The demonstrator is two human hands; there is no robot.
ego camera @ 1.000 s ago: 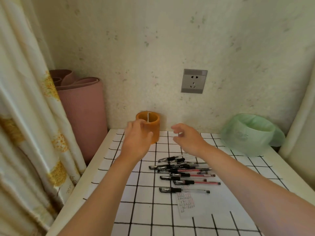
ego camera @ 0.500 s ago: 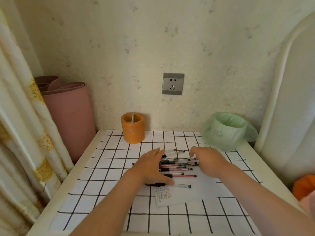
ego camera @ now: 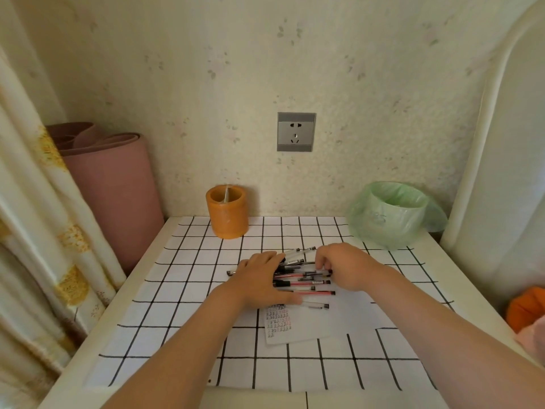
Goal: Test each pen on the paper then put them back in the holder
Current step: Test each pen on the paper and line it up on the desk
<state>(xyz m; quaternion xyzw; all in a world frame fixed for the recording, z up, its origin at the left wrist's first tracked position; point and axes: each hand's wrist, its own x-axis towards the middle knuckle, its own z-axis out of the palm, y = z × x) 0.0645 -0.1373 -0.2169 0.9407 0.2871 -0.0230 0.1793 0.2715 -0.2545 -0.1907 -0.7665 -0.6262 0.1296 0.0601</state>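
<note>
Curtain (ego camera: pixel 44 231), pale with yellow motifs, cut off by the left edge. Pink rolled mat (ego camera: pixel 112 196), upright in the corner between curtain and wall, its foot hidden behind the table (ego camera: pixel 188 290), which carries a white cloth with a black grid. Holder (ego camera: pixel 227 214), orange and round, upright at the back of the table against the wall; a pale sliver shows inside its rim, nature not clear, and no pen can be seen in it. Left hand (ego camera: pixel 259 278) lies flat, fingers straight and together, pressing on the left ends of the pens (ego camera: pixel 306 283), which are hidden beneath it. Pens are a loose heap of clear-barrelled sticks with black and red parts, lying roughly crosswise at mid-table, well in front of the holder; the count is not readable where they overlap. One pen (ego camera: pixel 317 305) lies apart at the near side, just in front of the heap. Paper (ego camera: pixel 339 323) is white and lies under the heap with small dark markings at its left end — too small to read. Socket (ego camera: pixel 296 131), grey, on the wall above. Right hand (ego camera: pixel 345 267) rests on the right ends of the pens, fingers curled down; whether it grips one cannot be told. Bin (ego camera: pixel 392 214), lined with a green bag, at the back right corner. White curved frame (ego camera: pixel 501 172) — cut off at the right. Orange object (ego camera: pixel 528 308), partly out of view, unidentified.
</note>
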